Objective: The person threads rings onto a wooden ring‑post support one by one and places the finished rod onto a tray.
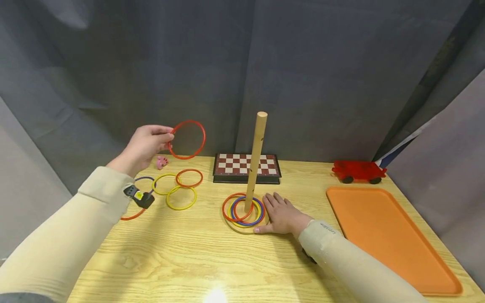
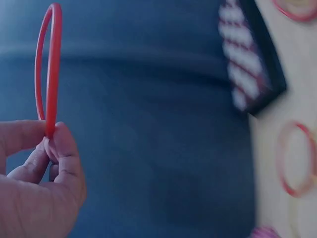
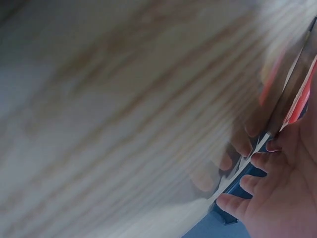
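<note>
Above the counter's point(image 1: 189, 261) left side, a red ring point(image 1: 187, 139) hangs upright, pinched at its rim by the fingers point(image 2: 62, 148) of the left hand point(image 1: 144, 147), apparently mid-carry toward the wooden peg point(image 1: 256, 162). The right hand point(image 1: 282, 215) lies flat, fingers extended, steadying the round base point(image 1: 242, 229) where three rings point(image 1: 243, 209) already sit. Placement likely needs the ring levelled over the peg's tip.

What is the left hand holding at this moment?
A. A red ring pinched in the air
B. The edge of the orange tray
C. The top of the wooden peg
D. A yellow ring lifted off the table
A. The left hand pinches a red ring between thumb and fingers, raised above the table, while the right hand rests flat on the peg base.
</note>
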The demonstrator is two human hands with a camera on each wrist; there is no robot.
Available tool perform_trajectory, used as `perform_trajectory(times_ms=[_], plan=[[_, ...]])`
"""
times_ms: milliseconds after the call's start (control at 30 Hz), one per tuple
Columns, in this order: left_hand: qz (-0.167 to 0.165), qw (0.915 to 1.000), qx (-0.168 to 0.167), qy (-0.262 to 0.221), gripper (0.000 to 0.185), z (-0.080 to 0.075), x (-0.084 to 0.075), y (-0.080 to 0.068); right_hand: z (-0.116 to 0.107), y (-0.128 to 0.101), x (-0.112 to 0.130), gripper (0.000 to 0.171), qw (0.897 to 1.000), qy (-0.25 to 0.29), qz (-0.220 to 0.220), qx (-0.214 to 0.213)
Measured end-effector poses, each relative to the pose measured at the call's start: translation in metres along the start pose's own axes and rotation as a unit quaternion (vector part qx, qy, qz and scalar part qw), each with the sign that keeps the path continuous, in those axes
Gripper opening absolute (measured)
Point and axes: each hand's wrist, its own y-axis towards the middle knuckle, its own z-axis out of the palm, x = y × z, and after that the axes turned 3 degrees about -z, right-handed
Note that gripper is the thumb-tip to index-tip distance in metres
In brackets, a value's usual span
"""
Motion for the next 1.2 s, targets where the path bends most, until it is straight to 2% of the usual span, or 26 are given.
perform_trajectory(times_ms=[133, 233, 333, 433, 567, 733, 867, 1067, 1200], plan=[[0.039, 0.9985, 0.034, -0.019, 0.032, 0.023, -0.051, 0.001, 0.000, 0.000, -0.001, 0.117, 1.000, 0.003, 0.000, -0.003], [0.066, 0.9960, 0.057, -0.019, 0.028, 0.039, -0.080, 0.001, 0.001, 0.001, -0.001, 0.117, 1.000, 0.000, 0.000, -0.005], [0.078, 0.9935, 0.082, -0.013, 0.027, 0.058, -0.098, 0.003, 0.002, 0.002, -0.001, 0.118, 1.000, 0.000, 0.000, -0.007], [0.071, 0.9915, 0.109, 0.009, 0.029, 0.078, -0.105, 0.005, 0.003, 0.004, -0.002, 0.119, 1.000, 0.000, 0.000, -0.005], [0.047, 0.9917, 0.116, 0.028, 0.030, 0.094, -0.102, 0.009, 0.006, 0.006, -0.001, 0.119, 1.000, 0.001, -0.003, -0.013], [0.035, 0.9933, 0.107, 0.024, 0.027, 0.102, -0.098, 0.014, 0.010, 0.007, 0.004, 0.118, 1.000, 0.002, 0.002, -0.011], [0.022, 0.9924, 0.114, 0.042, 0.026, 0.110, -0.089, 0.018, 0.011, 0.004, 0.006, 0.117, 1.000, -0.001, 0.008, -0.008], [0.001, 0.9886, 0.126, 0.082, 0.025, 0.124, -0.056, 0.021, 0.010, 0.004, 0.006, 0.117, 1.000, -0.009, 0.012, -0.013], [-0.027, 0.9876, 0.134, 0.077, 0.025, 0.131, -0.025, 0.021, 0.005, 0.003, 0.005, 0.117, 1.000, -0.005, 0.008, -0.012]])
